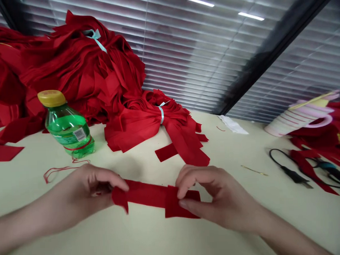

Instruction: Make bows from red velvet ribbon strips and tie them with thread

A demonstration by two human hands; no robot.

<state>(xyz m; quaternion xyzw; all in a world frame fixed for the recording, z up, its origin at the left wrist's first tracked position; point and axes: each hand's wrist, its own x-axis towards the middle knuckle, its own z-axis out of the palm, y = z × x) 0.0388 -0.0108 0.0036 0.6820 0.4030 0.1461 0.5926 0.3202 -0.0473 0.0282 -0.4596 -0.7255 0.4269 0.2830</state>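
Got my left hand (90, 195) and right hand (214, 196) pinching this red strip (147, 193) near its ends, so I'd keep it lightly taut.

The left hand (80, 197) and right hand (219, 200) grip opposite ends of a red fabric strip (146, 193) above the pale table (129, 242), the cloth overlapping at its right end. Beyond stand a green bottle (71, 132) with a yellow cap (52, 98) and red bundles (81, 74) tied with pale ribbon (95, 35), before window blinds (178, 41). A striped mug (294, 119) and black cable (293, 173) are at right.
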